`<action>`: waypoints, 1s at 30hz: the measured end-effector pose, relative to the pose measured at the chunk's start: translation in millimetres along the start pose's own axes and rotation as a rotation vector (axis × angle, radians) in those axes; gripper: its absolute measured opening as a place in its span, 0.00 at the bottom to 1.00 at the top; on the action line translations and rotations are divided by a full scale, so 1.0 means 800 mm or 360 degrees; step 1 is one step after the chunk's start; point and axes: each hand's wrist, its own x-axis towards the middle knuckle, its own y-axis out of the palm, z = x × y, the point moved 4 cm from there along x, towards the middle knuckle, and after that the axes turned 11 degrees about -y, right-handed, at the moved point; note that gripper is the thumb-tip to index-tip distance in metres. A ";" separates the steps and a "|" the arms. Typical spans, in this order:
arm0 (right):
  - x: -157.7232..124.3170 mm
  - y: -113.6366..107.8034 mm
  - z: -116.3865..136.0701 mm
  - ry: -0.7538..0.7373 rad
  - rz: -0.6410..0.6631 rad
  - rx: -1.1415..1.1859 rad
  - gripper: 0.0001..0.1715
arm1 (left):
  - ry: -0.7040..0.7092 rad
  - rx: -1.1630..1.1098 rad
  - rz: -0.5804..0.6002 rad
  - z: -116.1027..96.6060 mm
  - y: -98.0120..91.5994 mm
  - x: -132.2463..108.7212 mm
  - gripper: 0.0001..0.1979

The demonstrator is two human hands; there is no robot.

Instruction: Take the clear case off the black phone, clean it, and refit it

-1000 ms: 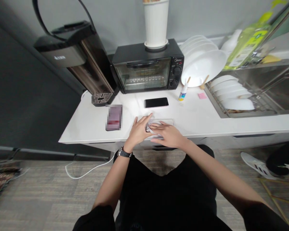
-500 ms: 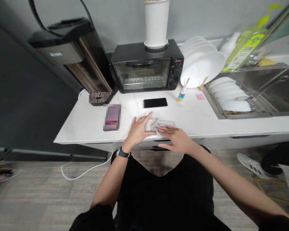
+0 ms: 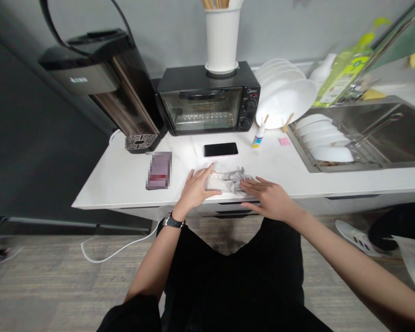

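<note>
A crumpled pale grey-white cloth (image 3: 226, 181) lies near the front edge of the white counter; what kind of cloth it is I cannot make out. My left hand (image 3: 196, 188) rests at its left end, thumb and fingers spread apart around that end. My right hand (image 3: 268, 196) lies flat over the right end, fingertips touching the bunched fabric and thumb stretched out below. Just behind the cloth is a black-screened phone (image 3: 221, 149). Left of my left hand sits a purple item (image 3: 160, 168), blurred out by pixels.
At the back stand a tall drink dispenser (image 3: 124, 101), a toaster oven (image 3: 207, 106) with a white utensil holder (image 3: 222, 41) on it, and white plates (image 3: 287, 101). A small glue bottle (image 3: 258, 137) and pink sticky note (image 3: 284, 141) lie left of the sink (image 3: 370, 124).
My right hand has slid to the right along the cloth, and the fabric now spreads flatter on the left and bunches at the right. My left hand stays at the left end.
</note>
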 end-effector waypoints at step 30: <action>0.118 0.043 -0.001 -0.0437 0.0042 0.0300 0.40 | 0.0083 0.0109 -0.0023 0.005 0.002 0.001 0.52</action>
